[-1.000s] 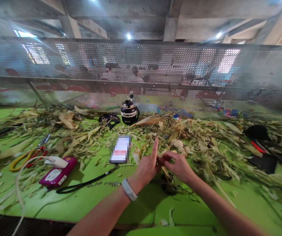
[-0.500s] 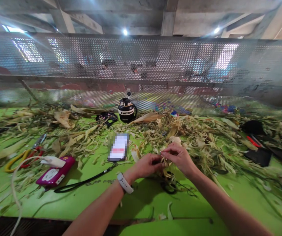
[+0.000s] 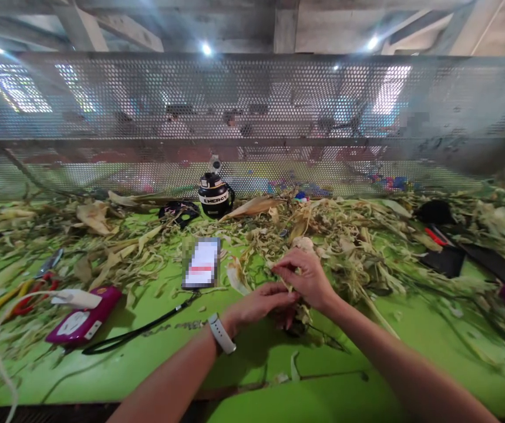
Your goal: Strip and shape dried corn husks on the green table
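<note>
My left hand (image 3: 262, 304), with a white watch on its wrist, has its fingers curled round a small bundle of dried husk just above the table. My right hand (image 3: 309, 277) pinches close beside it, and a thin pale husk strip (image 3: 290, 288) shows between the two. Most of the bundle is hidden behind the fingers. Dark, thin stems (image 3: 329, 338) trail from below the hands to the right. Past my right hand lies a pale, rounded husk piece (image 3: 303, 242).
Loose husk scraps (image 3: 344, 229) cover the back of the green table (image 3: 164, 376). To the left lie a phone (image 3: 202, 263), a purple power strip (image 3: 84, 314) with a white charger, and scissors (image 3: 23, 296). A black jug (image 3: 214, 197) stands before the perforated metal screen (image 3: 252, 126).
The view has turned slightly right. My right hand has come nearer and its pinch has moved over the left hand's fingers. My left hand has lowered a little, with its fingers stretched further toward the right.
</note>
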{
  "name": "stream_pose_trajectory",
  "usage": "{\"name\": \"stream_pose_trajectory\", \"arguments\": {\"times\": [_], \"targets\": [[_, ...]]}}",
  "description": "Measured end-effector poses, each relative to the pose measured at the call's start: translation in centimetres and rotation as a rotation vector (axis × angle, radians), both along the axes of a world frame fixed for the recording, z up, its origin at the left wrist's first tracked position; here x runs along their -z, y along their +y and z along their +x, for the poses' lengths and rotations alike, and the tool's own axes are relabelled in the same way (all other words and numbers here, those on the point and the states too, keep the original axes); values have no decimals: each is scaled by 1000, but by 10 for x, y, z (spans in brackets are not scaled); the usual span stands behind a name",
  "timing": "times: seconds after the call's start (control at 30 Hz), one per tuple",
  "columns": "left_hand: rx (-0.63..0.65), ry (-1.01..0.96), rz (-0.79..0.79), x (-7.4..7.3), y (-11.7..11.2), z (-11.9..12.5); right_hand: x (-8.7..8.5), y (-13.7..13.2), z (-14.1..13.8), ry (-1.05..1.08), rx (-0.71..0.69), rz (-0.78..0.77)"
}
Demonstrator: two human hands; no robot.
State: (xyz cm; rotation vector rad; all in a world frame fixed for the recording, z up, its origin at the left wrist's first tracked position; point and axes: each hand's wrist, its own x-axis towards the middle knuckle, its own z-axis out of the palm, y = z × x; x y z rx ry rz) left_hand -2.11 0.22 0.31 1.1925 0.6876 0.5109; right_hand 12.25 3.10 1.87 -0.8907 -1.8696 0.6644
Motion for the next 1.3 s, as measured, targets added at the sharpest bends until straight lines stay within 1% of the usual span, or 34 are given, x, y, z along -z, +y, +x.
{"name": "stream_pose_trajectory", "arguments": {"times": [0.1,0.17,0.2,0.27,0.3,0.37,0.47,0.53,0.6,0.67,0.73,0.77,0.83,0.9,0.97,1.03,1.1,1.2,1.3], "targets": [[32,21,52,-1,-1,1,-4,5,5,-8,-21,-108],[-29,2,59,-3,0,0,-11,9,13,-86,-69,-180],[-78,-17,63,-4,1,-2,-16,11,17,-148,-94,-185],[-172,-64,75,-7,3,-5,-23,14,25,-297,-151,-108],[-194,-81,80,-7,4,-6,-25,16,27,-341,-165,-63],[-180,-83,81,-8,5,-9,-24,19,28,-358,-157,21],[-131,-32,84,-8,6,-9,-15,24,26,-326,-56,152],[-128,-19,94,-7,6,-8,-10,26,24,-342,8,226],[-145,-31,84,-5,6,-6,-8,26,25,-334,83,285],[-212,-62,48,-3,8,-5,-11,23,26,-263,196,348],[-334,-110,-1,-1,12,-5,-17,18,27,-195,289,370],[-397,-138,-25,-1,14,-5,-19,15,27,-208,283,336],[-502,-190,-45,0,17,-6,-21,10,25,-314,158,202],[-543,-214,-28,-1,19,-8,-19,7,22,-394,-2,42],[-530,-219,-7,-2,19,-9,-14,7,19,-393,-98,-72],[-504,-217,-8,-3,19,-9,-11,8,18,-364,-132,-133],[-502,-213,-1,-4,20,-9,-10,10,19,-352,-127,-156],[-539,-195,37,-6,21,-9,-14,12,22,-352,-109,-172],[-567,-197,74,-8,21,-10,-20,12,25,-339,-126,-193]]}}
